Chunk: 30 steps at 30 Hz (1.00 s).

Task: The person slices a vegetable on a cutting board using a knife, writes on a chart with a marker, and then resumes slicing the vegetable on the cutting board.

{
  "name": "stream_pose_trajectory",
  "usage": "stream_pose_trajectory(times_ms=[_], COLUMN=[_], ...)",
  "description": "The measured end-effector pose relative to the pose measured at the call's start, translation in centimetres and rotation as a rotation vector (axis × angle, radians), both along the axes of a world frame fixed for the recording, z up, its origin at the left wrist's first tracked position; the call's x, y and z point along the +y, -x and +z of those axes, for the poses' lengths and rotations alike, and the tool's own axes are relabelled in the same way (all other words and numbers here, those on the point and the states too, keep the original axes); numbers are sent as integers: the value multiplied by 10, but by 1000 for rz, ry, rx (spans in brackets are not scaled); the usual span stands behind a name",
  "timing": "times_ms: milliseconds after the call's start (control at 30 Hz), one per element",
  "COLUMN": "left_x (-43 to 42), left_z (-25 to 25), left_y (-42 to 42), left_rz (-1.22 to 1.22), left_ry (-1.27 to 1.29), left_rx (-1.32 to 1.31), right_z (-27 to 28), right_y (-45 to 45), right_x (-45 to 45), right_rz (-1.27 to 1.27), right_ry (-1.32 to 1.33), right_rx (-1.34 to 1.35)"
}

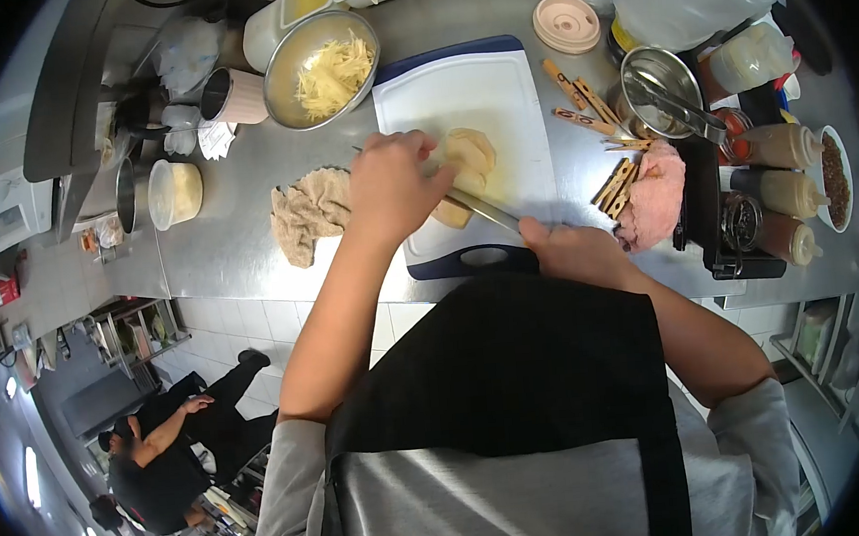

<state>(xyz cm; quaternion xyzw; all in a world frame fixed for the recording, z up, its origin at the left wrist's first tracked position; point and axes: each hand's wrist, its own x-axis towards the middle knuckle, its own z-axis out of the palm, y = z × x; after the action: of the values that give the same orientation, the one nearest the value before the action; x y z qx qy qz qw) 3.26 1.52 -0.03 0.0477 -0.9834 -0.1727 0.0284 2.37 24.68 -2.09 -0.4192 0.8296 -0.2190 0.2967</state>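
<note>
My right hand (578,253) is wrapped round the handle of a knife (485,210) at the lower right of a white cutting board (518,112) with dark blue ends. The blade slants up and left across the board. My left hand (396,186) is over the board's left edge, above the blade, fingers bent and closed; whether anything is between them is hidden. Pale yellow slices (471,151) lie beside its fingertips, and another pale piece (453,214) is under the blade. A crumpled beige cloth (308,212) lies left of the board.
A metal bowl (286,64) of pale shreds stands behind left, near a round tub (175,194). On the right are wooden clothespins (584,121), a pink cloth (654,198), a steel pot (658,88) and sauce bottles (778,192). Another person (164,456) is at lower left.
</note>
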Motion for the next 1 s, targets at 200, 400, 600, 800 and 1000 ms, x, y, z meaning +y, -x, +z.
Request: stream_pose_trajectory(times_ms=[200, 400, 600, 800, 1000], left_x=[-16, -13, -26, -15, -2], left_z=[-2, 1, -8, -10, 15], left_y=[17, 20, 39, 38, -26], left_rz=[7, 1, -51, 10, 1], left_ry=[-373, -429, -473, -246, -174], left_rx=[-397, -490, -381, -70, 410], right_z=[-16, -16, -8, -7, 13], right_y=[-8, -11, -10, -8, 3], right_x=[2, 2, 2, 3, 14], right_rz=[-66, -25, -49, -71, -100], right_ry=[77, 73, 76, 75, -40], right_rx=[28, 188, 101, 65, -19])
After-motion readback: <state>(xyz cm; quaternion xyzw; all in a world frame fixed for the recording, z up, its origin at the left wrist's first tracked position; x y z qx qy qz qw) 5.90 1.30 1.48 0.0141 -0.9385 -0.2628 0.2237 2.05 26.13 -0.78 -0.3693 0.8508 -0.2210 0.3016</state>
